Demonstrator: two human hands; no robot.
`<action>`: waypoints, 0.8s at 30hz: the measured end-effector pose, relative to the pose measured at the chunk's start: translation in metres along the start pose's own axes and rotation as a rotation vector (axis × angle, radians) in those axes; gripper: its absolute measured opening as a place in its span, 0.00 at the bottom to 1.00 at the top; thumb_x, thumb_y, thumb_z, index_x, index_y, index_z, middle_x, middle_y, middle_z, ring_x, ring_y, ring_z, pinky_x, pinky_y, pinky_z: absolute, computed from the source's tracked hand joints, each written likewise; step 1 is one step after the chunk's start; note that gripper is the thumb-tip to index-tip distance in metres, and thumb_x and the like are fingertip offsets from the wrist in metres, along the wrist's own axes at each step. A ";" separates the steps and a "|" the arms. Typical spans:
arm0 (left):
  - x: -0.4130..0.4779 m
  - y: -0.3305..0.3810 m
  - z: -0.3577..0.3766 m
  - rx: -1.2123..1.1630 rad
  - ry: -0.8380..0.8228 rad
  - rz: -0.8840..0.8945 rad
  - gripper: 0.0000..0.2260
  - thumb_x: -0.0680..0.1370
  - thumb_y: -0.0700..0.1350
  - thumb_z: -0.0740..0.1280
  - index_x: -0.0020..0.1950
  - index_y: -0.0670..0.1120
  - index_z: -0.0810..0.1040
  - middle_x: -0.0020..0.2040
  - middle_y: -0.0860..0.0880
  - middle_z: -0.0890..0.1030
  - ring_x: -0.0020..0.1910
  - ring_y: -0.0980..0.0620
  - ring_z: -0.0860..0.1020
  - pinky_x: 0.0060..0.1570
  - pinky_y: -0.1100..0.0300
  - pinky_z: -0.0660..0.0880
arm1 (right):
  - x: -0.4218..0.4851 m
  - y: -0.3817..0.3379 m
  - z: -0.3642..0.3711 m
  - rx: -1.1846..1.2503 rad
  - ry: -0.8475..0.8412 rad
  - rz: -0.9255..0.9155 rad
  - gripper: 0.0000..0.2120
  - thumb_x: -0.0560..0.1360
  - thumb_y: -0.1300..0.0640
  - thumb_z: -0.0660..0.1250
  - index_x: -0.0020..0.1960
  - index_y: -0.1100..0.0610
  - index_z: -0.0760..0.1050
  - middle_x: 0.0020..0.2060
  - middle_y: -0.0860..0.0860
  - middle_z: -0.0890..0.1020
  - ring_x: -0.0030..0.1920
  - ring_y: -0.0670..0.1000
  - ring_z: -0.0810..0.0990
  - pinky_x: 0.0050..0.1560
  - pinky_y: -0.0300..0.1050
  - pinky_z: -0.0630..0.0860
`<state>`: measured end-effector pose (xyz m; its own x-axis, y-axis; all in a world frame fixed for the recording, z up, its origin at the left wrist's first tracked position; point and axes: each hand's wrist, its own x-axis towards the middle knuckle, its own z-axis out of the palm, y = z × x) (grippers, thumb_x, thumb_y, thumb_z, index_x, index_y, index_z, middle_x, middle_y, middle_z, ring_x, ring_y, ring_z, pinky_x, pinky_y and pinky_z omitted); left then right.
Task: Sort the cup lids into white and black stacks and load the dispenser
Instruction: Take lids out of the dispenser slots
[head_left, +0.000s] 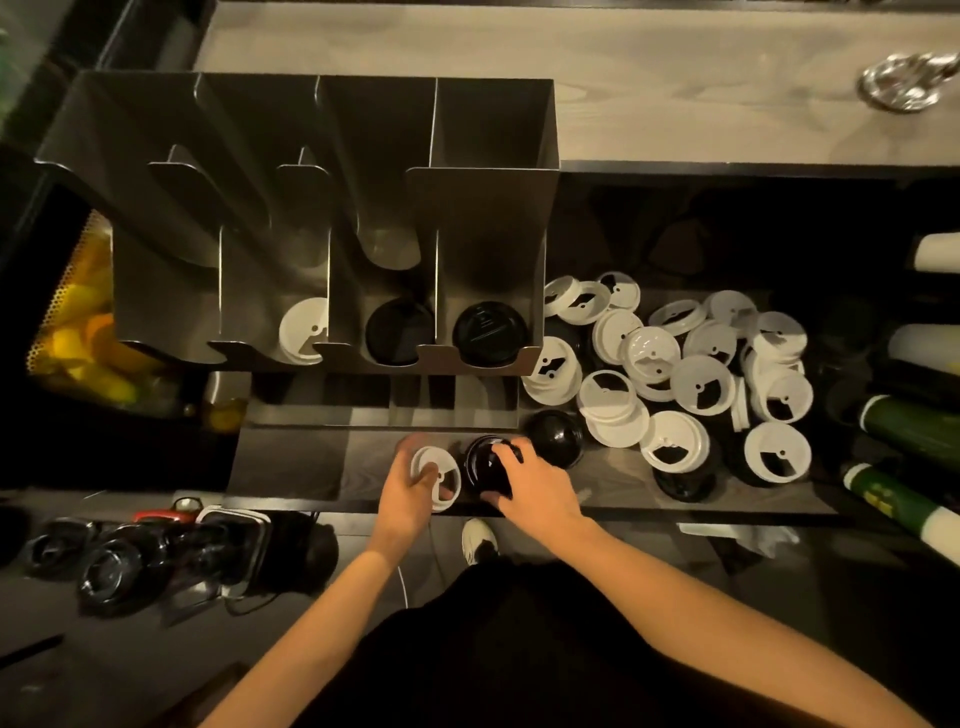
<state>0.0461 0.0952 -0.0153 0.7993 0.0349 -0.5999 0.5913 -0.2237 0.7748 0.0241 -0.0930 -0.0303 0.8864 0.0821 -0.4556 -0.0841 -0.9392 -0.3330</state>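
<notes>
My left hand (405, 483) holds a round white plastic lid (436, 475), and my fingers curl around its edge. I cannot tell if more white lids sit under it. My right hand (537, 480) is on top of a short stack of round black plastic lids (483, 465), with my fingers and thumb curled around it. The white lid and the black stack sit side by side, almost touching, on the dark wooden shelf (301, 462) right in front of me.

Just past my right hand is a shiny black dome lid (555, 436). To the right of it lies a big messy pile of white lids (675, 364), all lying on top of each other. A few loose black lids (680, 486) peek out from under the near side of the pile.

Behind my hands stands the tall grey metal dispenser (322, 208) with four slots. The second slot from the left has a loaded white lid (301, 332) at the bottom. The third slot has dark lids (397, 330), and the last slot has a black lid with raised lines (488, 332).

Far to the left is yellow fruit (83, 322) behind a mesh wall. Far to the right lie green and white tubes (909, 426). Below the shelf I see my white shoe (479, 538).
</notes>
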 end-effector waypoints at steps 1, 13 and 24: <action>0.003 -0.001 0.001 0.074 -0.021 0.051 0.14 0.84 0.37 0.62 0.70 0.47 0.72 0.62 0.46 0.78 0.62 0.45 0.79 0.50 0.63 0.77 | -0.006 0.003 -0.004 0.049 0.030 -0.009 0.33 0.77 0.40 0.67 0.76 0.50 0.60 0.74 0.52 0.63 0.62 0.55 0.78 0.55 0.53 0.80; 0.011 0.027 0.062 0.121 -0.301 0.115 0.06 0.82 0.45 0.69 0.58 0.47 0.82 0.50 0.52 0.85 0.51 0.55 0.84 0.43 0.72 0.76 | -0.047 0.027 -0.025 0.325 0.142 -0.059 0.31 0.79 0.38 0.62 0.77 0.49 0.60 0.71 0.45 0.63 0.61 0.50 0.76 0.57 0.52 0.78; 0.017 0.031 0.061 0.101 -0.252 0.027 0.10 0.82 0.48 0.69 0.56 0.43 0.84 0.48 0.48 0.87 0.50 0.53 0.85 0.48 0.65 0.77 | -0.010 0.073 -0.023 -0.404 0.046 -0.104 0.19 0.74 0.60 0.70 0.65 0.58 0.78 0.73 0.58 0.69 0.72 0.60 0.66 0.70 0.52 0.65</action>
<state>0.0716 0.0300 -0.0141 0.7556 -0.2128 -0.6194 0.5460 -0.3176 0.7752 0.0197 -0.1695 -0.0311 0.9008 0.1772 -0.3964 0.1841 -0.9827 -0.0209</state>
